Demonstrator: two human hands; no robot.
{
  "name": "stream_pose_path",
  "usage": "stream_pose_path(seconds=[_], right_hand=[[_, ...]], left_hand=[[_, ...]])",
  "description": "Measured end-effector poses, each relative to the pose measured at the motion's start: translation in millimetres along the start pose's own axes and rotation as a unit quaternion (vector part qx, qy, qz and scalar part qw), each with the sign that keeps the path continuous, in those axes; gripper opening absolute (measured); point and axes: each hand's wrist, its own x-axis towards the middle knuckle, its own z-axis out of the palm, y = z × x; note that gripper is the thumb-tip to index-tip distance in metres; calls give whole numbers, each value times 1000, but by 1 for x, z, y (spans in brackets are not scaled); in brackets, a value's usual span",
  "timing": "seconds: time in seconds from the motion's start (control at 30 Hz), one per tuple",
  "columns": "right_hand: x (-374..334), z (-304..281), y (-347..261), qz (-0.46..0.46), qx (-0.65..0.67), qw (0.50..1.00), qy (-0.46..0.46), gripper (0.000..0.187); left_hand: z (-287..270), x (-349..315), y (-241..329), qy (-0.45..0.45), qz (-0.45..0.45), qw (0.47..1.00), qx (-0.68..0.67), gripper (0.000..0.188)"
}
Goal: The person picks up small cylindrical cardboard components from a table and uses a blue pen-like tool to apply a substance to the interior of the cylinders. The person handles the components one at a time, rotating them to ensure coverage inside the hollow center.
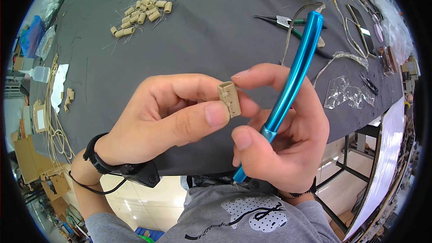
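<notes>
Between the thumb and fingers of my left hand (175, 117) is a short beige woven tube (230, 99), tilted slightly, with its hollow end upward and rough stitching along its side. My right hand (288, 139) grips a long, shiny blue pen-shaped tool (292, 81). A thin cord leaves the tool's top end, and its lower tip points down toward my body. The right index fingertip is beside the tube's upper end; whether it touches I cannot tell.
Loose beige tubes (143, 11) with thread ends lie in piles at the far side of the dark table (198, 40). Green-handled pliers (288, 22), clear plastic film (346, 92) and small tweezers (370, 84) are on the right. Beige cord (55, 130) hangs over the left edge.
</notes>
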Motion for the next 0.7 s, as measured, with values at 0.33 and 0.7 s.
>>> stream_pose_path(seconds=[0.33, 0.7], right_hand=[[0, 1, 8, -50, -79, 996, -3, 38], [0, 4, 3, 62, 115, 991, -6, 38]], left_hand=[[-5, 2, 2, -18, -43, 999, 0, 40], [-1, -1, 2, -32, 21, 999, 25, 37]])
